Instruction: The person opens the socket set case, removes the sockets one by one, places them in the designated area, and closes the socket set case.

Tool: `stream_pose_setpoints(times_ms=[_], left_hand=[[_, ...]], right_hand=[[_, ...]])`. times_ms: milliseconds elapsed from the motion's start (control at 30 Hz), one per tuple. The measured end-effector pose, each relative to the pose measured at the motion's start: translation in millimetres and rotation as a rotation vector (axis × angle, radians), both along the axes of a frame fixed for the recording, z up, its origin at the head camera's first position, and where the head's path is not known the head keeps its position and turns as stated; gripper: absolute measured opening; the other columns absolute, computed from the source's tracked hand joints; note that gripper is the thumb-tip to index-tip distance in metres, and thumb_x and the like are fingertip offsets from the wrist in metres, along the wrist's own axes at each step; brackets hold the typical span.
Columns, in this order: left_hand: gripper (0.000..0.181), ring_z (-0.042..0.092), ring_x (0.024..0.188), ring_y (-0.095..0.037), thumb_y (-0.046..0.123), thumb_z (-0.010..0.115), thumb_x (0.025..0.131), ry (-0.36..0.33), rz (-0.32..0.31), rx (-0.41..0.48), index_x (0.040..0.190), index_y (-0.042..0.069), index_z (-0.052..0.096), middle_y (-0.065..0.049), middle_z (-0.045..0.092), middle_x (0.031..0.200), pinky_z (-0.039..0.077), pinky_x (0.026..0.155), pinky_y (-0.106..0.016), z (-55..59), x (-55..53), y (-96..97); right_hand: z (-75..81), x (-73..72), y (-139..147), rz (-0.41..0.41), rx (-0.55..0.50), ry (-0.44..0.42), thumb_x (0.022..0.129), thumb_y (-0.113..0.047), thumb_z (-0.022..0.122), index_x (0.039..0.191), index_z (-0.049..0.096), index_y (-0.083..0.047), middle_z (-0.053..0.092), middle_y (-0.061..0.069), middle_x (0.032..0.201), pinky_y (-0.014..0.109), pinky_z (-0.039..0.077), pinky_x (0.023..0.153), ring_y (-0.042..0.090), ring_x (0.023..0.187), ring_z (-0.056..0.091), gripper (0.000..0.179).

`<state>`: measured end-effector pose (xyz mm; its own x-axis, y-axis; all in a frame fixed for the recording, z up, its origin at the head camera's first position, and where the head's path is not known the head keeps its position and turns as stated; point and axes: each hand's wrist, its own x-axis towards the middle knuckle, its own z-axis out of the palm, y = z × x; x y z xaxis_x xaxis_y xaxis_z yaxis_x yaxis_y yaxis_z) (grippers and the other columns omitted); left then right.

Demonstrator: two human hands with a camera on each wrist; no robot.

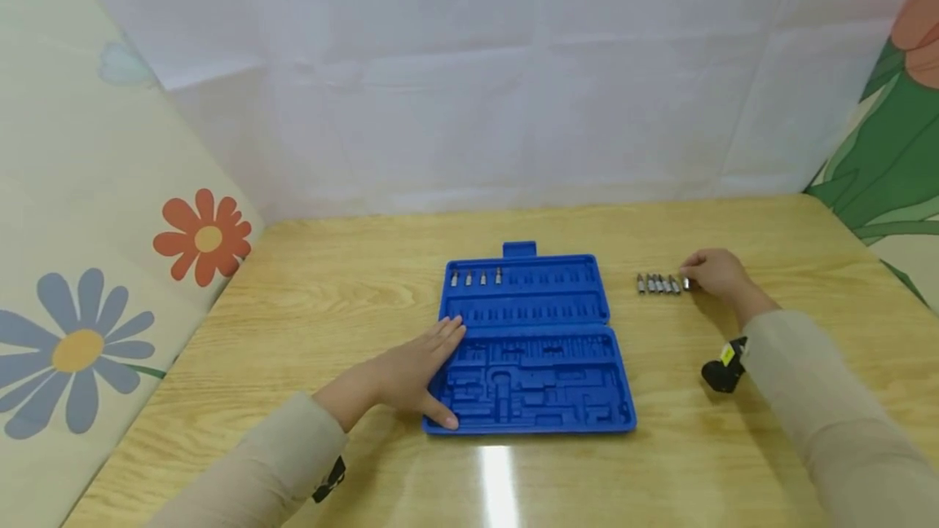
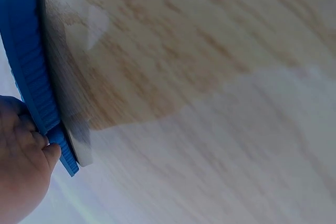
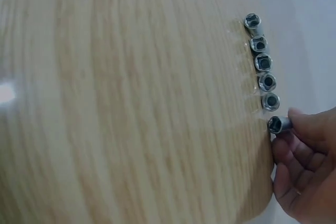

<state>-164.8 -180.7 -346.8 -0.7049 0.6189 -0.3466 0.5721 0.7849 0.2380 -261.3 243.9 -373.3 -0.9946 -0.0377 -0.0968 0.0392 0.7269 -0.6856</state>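
An opened blue plastic tool case (image 1: pixel 543 326) lies flat on the table, with moulded slots in both halves. Several silver bit sockets (image 1: pixel 483 278) stand in the upper row of its far half, at the left. My left hand (image 1: pixel 418 369) rests on the case's left edge, fingers extended and thumb at the near corner; the left wrist view catches part of this hand (image 2: pixel 26 156) against the blue side. To the right of the case, my right hand (image 1: pixel 717 274) pinches one bit socket (image 3: pixel 278 124) between thumb and fingers, at the end of a row of similar bit sockets (image 3: pixel 263 62).
The wood-grain table (image 1: pixel 352 283) reaches back to a white cloth (image 1: pixel 440 121). Flower-patterned panels (image 1: pixel 66 186) flank it. A latch tab (image 1: pixel 519 248) sticks out from the case's far edge. A black wrist device (image 1: pixel 722 369) hangs below the right cuff.
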Motion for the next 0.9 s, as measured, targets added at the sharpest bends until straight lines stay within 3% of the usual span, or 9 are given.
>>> stream_pose_setpoints(times_ms=[167, 500, 733, 900], left_hand=[[0.115, -0.005, 0.129, -0.024, 0.068, 0.054, 0.059, -0.006, 0.002, 0.001, 0.138, 0.002, 0.004, -0.011, -0.003, 0.143, 0.009, 0.103, -0.038, -0.9, 0.0, 0.5], [0.114, -0.006, 0.129, -0.024, 0.068, 0.054, 0.059, -0.006, 0.012, -0.012, 0.138, 0.003, 0.004, -0.011, -0.003, 0.143, 0.009, 0.103, -0.036, -1.3, -1.3, 0.6], [0.115, -0.006, 0.128, -0.024, 0.068, 0.054, 0.059, -0.007, 0.005, -0.021, 0.138, 0.003, 0.003, -0.012, -0.004, 0.143, 0.009, 0.103, -0.036, 0.9, -2.3, 0.6], [0.115, -0.006, 0.128, -0.025, 0.067, 0.055, 0.059, -0.007, 0.008, -0.016, 0.138, 0.002, 0.003, -0.012, -0.004, 0.143, 0.009, 0.103, -0.037, 2.3, -2.1, 0.8]], right_hand=[[0.0, 1.1, -0.7, 0.005, 0.065, 0.021, 0.083, -0.009, 0.052, 0.092, 0.056, 0.014, 0.057, 0.01, 0.072, 0.027, 0.037, 0.058, 0.022, 0.068, 0.048, 0.024], [2.6, 1.9, -5.6, -0.012, 0.123, -0.007, 0.083, -0.011, 0.053, 0.089, 0.055, 0.011, 0.056, 0.018, 0.081, 0.038, 0.04, 0.065, 0.028, 0.075, 0.049, 0.024], [4.3, 3.5, -7.2, -0.067, 0.066, -0.014, 0.081, -0.011, 0.053, 0.086, 0.056, 0.012, 0.057, 0.016, 0.078, 0.032, 0.04, 0.06, 0.027, 0.072, 0.048, 0.024], [8.3, 5.3, -8.8, -0.119, 0.014, 0.012, 0.081, -0.011, 0.049, 0.092, 0.053, 0.014, 0.054, 0.022, 0.087, 0.032, 0.04, 0.061, 0.03, 0.077, 0.047, 0.028]])
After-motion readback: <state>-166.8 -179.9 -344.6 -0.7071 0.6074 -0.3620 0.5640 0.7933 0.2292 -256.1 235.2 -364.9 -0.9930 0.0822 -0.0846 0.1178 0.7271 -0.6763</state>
